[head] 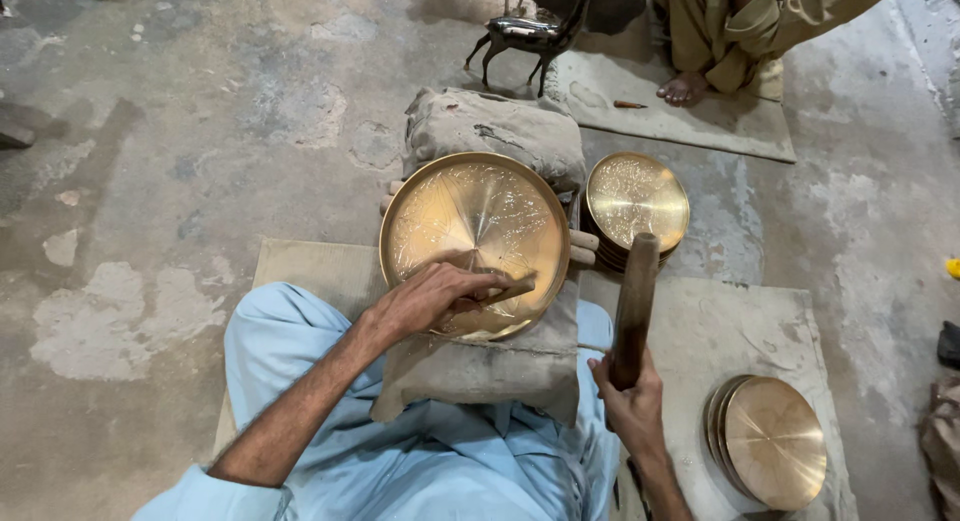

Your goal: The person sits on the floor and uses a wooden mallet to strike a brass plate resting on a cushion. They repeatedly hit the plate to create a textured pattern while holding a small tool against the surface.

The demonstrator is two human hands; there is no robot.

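**Inspector:** Where was the work placed?

**Assistant:** The engraved brass plate point(474, 243) lay tilted on a grey padded cushion point(495, 131) over the person's lap, directly in front of them. The left hand point(432, 296) was closed around a small chisel point(510, 290), its tip touching the plate's lower right area. The right hand point(630, 396) was clamped on the handle of a wooden mallet point(634, 303), held upright just right of the plate and clear of the chisel.

**Inspector:** Your judgement on doing the step well?

**Assistant:** The chisel looked best kept steady, with the heel of the hand braced on the plate. I judged that light, square blows on the chisel's end would suit, since a glancing strike could skid the tip across the finished pattern. The plate needed to sit firm in the cushion.

**Inspector:** What else lay about the plate?

**Assistant:** A stack of engraved plates point(636, 201) stood just right of it; a stack of plain discs point(770, 439) lay further right and nearer the person, on a floor mat point(720, 321). Beyond the plate a seated person point(735, 31) was cut off by the frame.

**Inspector:** What could not be made out?

**Assistant:** The chisel's tip, the pattern's detail, and the number of plates per stack.
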